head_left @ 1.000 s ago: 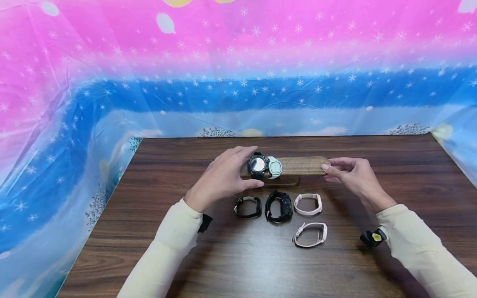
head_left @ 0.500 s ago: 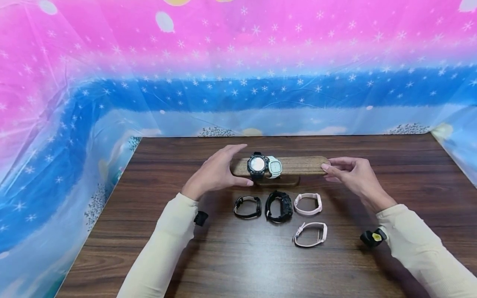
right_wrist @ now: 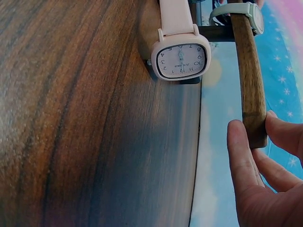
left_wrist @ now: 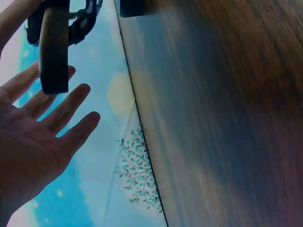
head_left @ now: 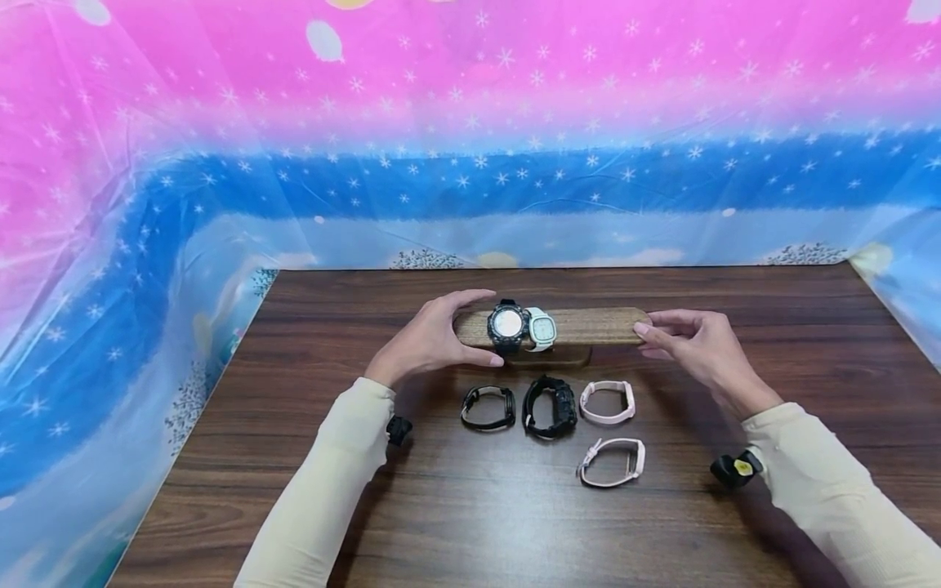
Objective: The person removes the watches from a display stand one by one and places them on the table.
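Note:
A wooden watch stand point(head_left: 599, 325) raises its long bar above the table. Round the bar's left half sit a black round-faced watch point(head_left: 507, 322) and a mint-green watch point(head_left: 542, 328), side by side. My left hand point(head_left: 430, 339) is spread around the bar's left end near the black watch; in the left wrist view its fingers point(left_wrist: 71, 111) are straight and apart. With thumb and fingers, my right hand point(head_left: 698, 347) pinches the bar's right end, as the right wrist view also shows.
In front of the stand lie a slim black watch point(head_left: 488, 408), a chunky black watch point(head_left: 551, 408) and two pale pink watches, one nearer point(head_left: 613, 464) than the other point(head_left: 608, 403). A patterned cloth point(head_left: 470, 180) hangs behind the table.
My left hand has drawn back left from the black watch to the bar's end, then shifted slightly right. The right hand keeps its place on the bar.

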